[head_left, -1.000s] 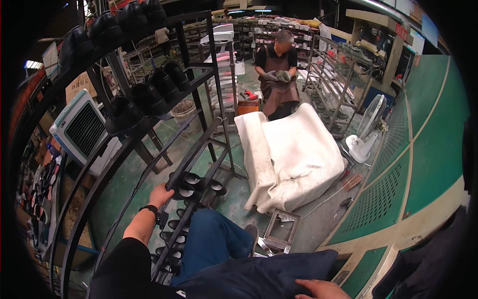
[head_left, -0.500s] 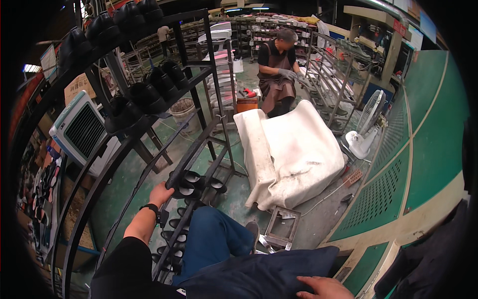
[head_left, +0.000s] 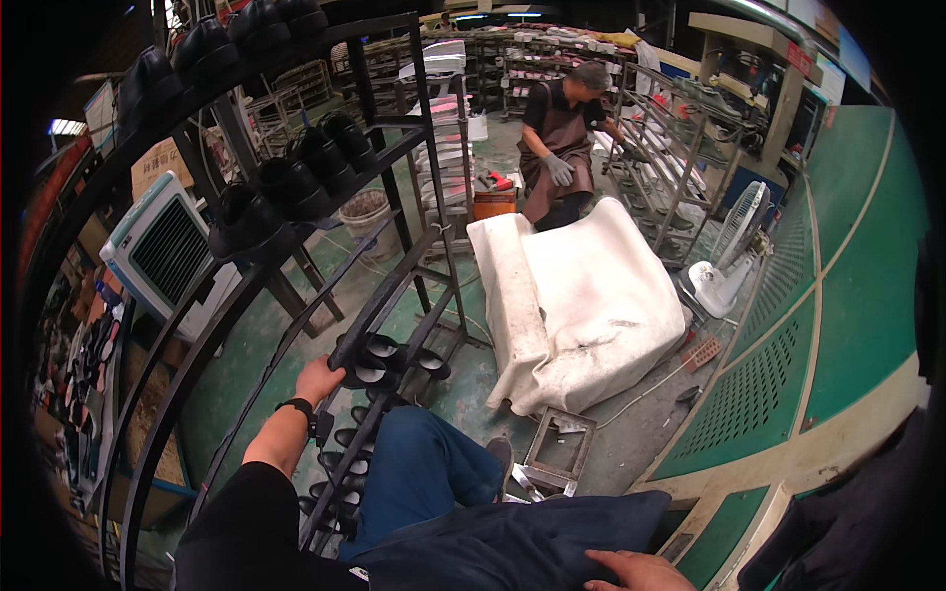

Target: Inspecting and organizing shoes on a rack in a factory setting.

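Head view: the left hand's fingers point(head_left: 337, 380) are curled at the near end of a lower rail point(head_left: 363, 327), right beside black shoes point(head_left: 382, 352) with pale insoles — whether they grip the rail or pinch the nearest shoe, I cannot tell. The right hand point(head_left: 641, 572) lies at the lower edge, its visible fingers close together against a dark cloth point(head_left: 512, 537) over the lap; the rest is cut off, so I cannot tell whether it pinches the fabric. A dark band point(head_left: 319, 426) circles the left wrist, and a knee in blue trousers point(head_left: 424, 463) rises next to more shoes on the lowest tier. The rail belongs to a tall black rack point(head_left: 418, 84), with black shoes on two higher shelves too. Beyond the foot, a small metal frame point(head_left: 585, 453) lies on the floor, just in front of a bulky form under a stained whitish cover point(head_left: 591, 305). Behind that sits a co-worker point(head_left: 564, 123) in a brown apron, one gloved hand on the lap, the other arm stretched toward a metal rack point(head_left: 698, 163). Farther out stand a white fan point(head_left: 734, 236) and green panels point(head_left: 759, 394) on the right, and an air cooler point(head_left: 172, 251) on the left.
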Demonstrator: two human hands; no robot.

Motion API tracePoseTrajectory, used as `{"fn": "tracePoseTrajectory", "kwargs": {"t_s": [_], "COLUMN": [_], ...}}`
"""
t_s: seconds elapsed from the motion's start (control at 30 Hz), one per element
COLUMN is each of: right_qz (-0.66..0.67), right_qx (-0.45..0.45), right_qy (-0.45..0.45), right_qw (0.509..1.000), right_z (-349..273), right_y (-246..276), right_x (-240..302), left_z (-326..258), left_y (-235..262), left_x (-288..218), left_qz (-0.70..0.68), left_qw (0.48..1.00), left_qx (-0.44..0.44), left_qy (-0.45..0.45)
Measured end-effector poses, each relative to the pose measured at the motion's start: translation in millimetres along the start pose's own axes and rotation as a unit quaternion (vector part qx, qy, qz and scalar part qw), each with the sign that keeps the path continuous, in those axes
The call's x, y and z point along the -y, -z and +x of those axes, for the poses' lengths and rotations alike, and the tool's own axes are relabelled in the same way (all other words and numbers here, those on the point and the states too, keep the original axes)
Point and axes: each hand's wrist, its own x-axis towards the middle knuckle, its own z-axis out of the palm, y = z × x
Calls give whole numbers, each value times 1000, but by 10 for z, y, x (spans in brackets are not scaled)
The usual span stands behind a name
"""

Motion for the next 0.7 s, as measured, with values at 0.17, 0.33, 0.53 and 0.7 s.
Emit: {"fn": "tracePoseTrajectory", "kwargs": {"t_s": [0.17,0.33,0.53,0.7], "right_qz": [6,4,6,3], "right_qx": [5,3,2,-5], "right_qy": [-10,-6,-2,7], "right_qw": [1000,1000,1000,1000], "right_z": [10,16,3,12], "right_y": [20,11,0,-19], "right_x": [16,0,-19,-41], "left_z": [8,8,-23,-3], "left_y": [5,-1,9,1], "left_x": [-31,-17,-40,-30], "left_qz": [10,3,2,4], "left_qw": [1000,1000,1000,1000], "left_qx": [-11,-11,-14,-9], "left_qy": [-7,-14,-15,-6]}}
